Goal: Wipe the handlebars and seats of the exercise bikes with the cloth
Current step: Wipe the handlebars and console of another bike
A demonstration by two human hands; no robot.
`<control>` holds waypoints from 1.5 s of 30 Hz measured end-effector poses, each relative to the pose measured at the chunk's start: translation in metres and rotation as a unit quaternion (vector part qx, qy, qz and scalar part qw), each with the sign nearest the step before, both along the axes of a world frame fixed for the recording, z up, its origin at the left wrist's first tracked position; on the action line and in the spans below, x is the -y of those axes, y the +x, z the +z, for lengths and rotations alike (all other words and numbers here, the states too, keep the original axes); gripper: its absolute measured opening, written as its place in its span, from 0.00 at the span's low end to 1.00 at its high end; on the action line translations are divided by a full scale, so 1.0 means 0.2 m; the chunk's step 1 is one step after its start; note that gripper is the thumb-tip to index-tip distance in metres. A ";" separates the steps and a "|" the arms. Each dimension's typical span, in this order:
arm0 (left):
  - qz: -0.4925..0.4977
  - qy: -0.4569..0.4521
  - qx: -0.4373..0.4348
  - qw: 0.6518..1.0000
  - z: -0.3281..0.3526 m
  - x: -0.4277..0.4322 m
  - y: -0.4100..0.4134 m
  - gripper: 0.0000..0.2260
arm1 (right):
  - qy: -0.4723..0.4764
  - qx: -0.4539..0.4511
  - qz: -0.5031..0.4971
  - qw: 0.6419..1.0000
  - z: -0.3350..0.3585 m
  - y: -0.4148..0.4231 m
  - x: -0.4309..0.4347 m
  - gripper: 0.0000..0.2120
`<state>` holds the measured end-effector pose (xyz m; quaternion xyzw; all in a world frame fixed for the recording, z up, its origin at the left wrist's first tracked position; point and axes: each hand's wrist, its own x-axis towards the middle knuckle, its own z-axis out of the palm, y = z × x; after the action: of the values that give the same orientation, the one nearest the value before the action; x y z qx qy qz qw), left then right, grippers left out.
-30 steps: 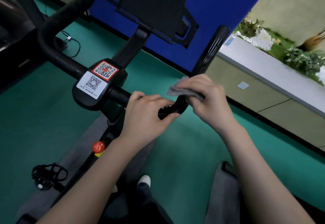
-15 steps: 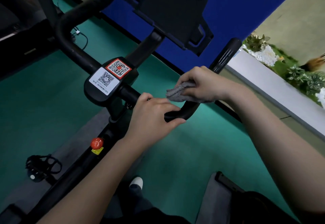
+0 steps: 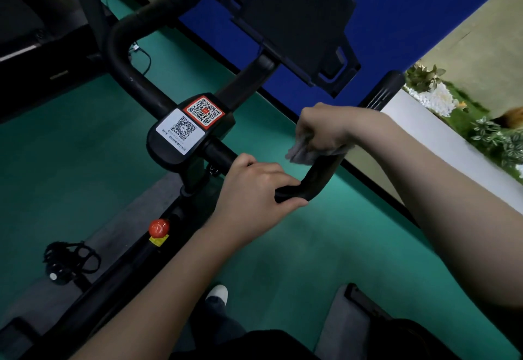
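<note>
Grey cloth (image 3: 300,152) is bunched under the right hand (image 3: 322,130), whose fingers are curled tight round it and the rising right arm of the black handlebar (image 3: 319,180), just above the bend. Left hand (image 3: 254,192) grabs the same bar lower down, fingers and thumb wrapped round the flat part right before the curve, near the cloth but not touching it. Centre clamp has a white QR sticker (image 3: 180,130) with a red QR sticker (image 3: 204,112) beside it. Red knob (image 3: 159,227) sits on the frame below, a pedal (image 3: 68,263) off left, green floor (image 3: 70,161) underneath.
</note>
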<state>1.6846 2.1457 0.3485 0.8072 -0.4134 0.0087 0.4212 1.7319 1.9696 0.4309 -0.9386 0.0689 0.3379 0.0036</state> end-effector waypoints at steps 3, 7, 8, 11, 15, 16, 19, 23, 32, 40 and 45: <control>0.004 -0.002 -0.005 1.000 0.00 0.00 0.00 0.13 | 0.001 0.017 -0.022 1.000 0.03 0.02 0.03 0.11; 0.013 -0.002 -0.006 1.000 0.01 0.01 0.00 0.13 | 0.054 0.025 -0.008 0.998 0.03 -0.04 0.00 0.08; 0.012 -0.001 -0.005 1.000 0.00 0.01 0.00 0.13 | 0.049 0.034 -0.001 0.998 0.03 -0.05 0.00 0.08; 0.012 0.002 -0.001 1.000 0.00 0.00 -0.01 0.12 | 0.012 0.124 0.000 0.992 0.02 -0.10 0.05 0.06; 0.024 0.000 -0.002 1.000 0.00 0.01 -0.02 0.11 | 0.102 0.457 -0.133 0.874 -0.05 -0.33 0.10 0.10; 0.026 0.000 -0.004 1.000 0.00 0.01 -0.02 0.11 | 0.130 0.530 -0.188 0.816 -0.09 -0.41 0.09 0.11; 0.031 -0.003 -0.003 1.000 -0.01 0.01 -0.02 0.11 | 0.187 0.655 -0.357 0.640 -0.25 -0.59 -0.03 0.11; 0.035 -0.004 0.007 0.999 -0.02 0.02 -0.02 0.11 | 0.282 0.661 -0.502 0.481 -0.45 -0.69 -0.24 0.11; 0.031 0.005 0.016 0.999 -0.01 0.02 -0.02 0.13 | 0.360 0.629 -0.588 0.361 -0.55 -0.59 -0.30 0.09; 0.030 0.017 0.023 0.999 -0.01 0.02 -0.03 0.14 | 0.470 0.539 -0.595 0.367 -0.60 -0.67 -0.36 0.08; 0.026 0.028 0.032 0.999 -0.01 0.02 -0.03 0.14 | 0.576 0.471 -0.578 0.335 -0.60 -0.66 -0.41 0.10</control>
<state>1.6794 2.1420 0.3471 0.8285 -0.4052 0.0339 0.3851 1.6007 2.0520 0.3102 -0.4320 0.3695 -0.2916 0.7693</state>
